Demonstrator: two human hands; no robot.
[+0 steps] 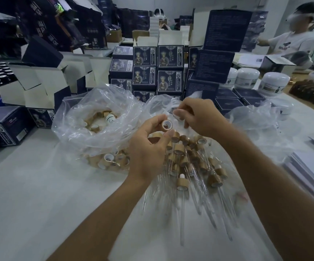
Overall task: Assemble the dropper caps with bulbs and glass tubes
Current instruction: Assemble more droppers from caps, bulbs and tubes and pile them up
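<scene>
My left hand (148, 146) pinches a bamboo-coloured dropper cap (166, 125) between thumb and fingers, its open white inside facing me. My right hand (197, 117) is just right of it, fingers curled and pinching a small pale part (178, 112) that is too small to tell for sure. Below both hands lies a pile of assembled droppers (188, 166) with bamboo caps, white bulbs and long glass tubes, spread on clear plastic. A clear plastic bag (88, 127) on the left holds several loose caps.
Stacks of dark blue printed boxes (158, 70) stand behind the bags. Open white cartons (39, 85) are at the left. White jars (261, 80) and a paper stack (312, 170) sit at the right. A person in a white shirt (291, 38) is at the far right.
</scene>
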